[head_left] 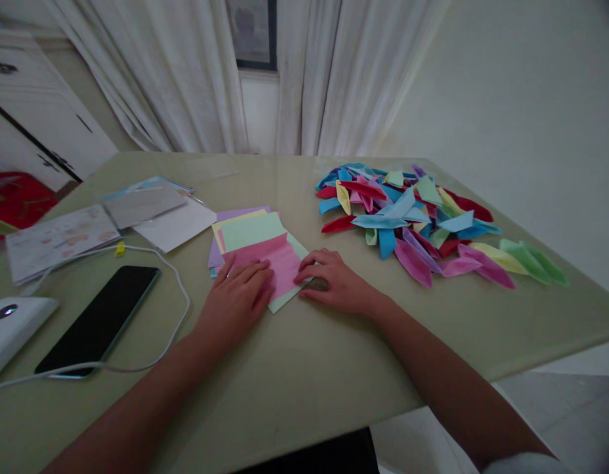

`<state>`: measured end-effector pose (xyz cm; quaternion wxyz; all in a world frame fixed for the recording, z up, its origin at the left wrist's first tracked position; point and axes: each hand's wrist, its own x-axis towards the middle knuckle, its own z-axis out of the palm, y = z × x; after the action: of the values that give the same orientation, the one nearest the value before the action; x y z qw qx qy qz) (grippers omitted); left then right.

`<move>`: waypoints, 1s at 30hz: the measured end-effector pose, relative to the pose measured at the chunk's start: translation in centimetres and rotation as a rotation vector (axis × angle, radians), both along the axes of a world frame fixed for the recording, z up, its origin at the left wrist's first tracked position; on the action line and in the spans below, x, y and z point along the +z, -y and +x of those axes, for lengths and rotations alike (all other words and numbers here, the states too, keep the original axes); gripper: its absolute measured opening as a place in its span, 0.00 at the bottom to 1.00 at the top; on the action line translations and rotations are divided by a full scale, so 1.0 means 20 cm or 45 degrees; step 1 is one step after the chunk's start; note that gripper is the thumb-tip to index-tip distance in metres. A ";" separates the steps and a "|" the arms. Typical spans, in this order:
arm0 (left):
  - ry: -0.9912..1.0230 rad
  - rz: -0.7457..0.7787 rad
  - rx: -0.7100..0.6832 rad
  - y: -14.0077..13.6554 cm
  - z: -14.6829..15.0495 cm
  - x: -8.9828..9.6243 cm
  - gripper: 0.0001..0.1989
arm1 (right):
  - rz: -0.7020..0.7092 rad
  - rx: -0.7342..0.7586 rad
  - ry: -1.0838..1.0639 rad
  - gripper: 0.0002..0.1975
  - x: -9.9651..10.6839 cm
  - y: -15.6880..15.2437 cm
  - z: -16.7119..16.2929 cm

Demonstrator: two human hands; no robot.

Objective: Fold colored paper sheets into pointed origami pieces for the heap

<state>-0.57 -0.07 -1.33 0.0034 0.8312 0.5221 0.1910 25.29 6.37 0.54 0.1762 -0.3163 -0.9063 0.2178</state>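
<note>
A sheet of pink paper with a crease across it lies on top of green sheets in the middle of the table. My left hand rests flat over its left part, fingers stretched out. At the right edge of the pink paper, my right hand has its thumb and fingers curled together in a pinch. A light green sheet shows behind the pink one, and a green corner sticks out below. Yellow and purple sheets poke out at the left of the stack.
A heap of folded colored paper pieces covers the right back of the table. To the left lie a black phone, a white cable, a white device, a printed sheet and flat packets.
</note>
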 end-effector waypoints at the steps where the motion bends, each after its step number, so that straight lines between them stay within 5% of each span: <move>1: 0.004 -0.023 -0.047 -0.02 -0.02 -0.01 0.15 | 0.005 0.000 -0.013 0.12 0.00 0.00 0.00; 5: 0.006 -0.030 -0.149 -0.06 -0.06 -0.03 0.18 | -0.001 0.004 -0.004 0.19 0.01 -0.01 0.01; 17: -0.027 0.114 -0.323 -0.02 -0.01 -0.02 0.12 | 0.034 0.128 -0.002 0.14 0.02 0.02 -0.04; 30: 0.224 -0.160 -0.251 -0.02 0.01 -0.03 0.10 | 0.085 0.235 -0.036 0.06 0.00 0.01 -0.02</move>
<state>-0.30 0.35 -1.89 0.1198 0.8566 0.4467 0.2290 24.98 6.10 0.61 0.1785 -0.2224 -0.9358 0.2071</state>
